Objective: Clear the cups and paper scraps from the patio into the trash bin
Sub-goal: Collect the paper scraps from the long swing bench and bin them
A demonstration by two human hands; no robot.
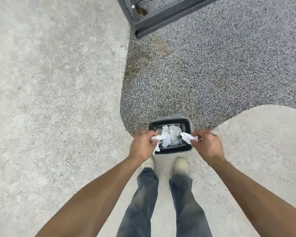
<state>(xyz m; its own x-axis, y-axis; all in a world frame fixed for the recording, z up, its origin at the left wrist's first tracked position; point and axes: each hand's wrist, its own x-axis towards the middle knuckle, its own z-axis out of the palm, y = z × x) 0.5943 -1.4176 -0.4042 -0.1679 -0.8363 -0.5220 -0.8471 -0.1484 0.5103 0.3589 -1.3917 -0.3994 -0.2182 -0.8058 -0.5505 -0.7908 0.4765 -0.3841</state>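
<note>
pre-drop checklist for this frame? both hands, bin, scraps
1. Left hand grips a paper scrap: ok.
2. Right hand grips a second scrap: ok.
3. Both scraps over the trash bin opening: the free ends are; the rest by the fingers sits at the side rims, so cannot tell.
4. Bin has room: paper and cups already inside, below the rim: ok.
5. Bin upright in front of the shoes: ok.
6. Patio clear of other litter: none in view, area behind unseen: cannot tell.
</note>
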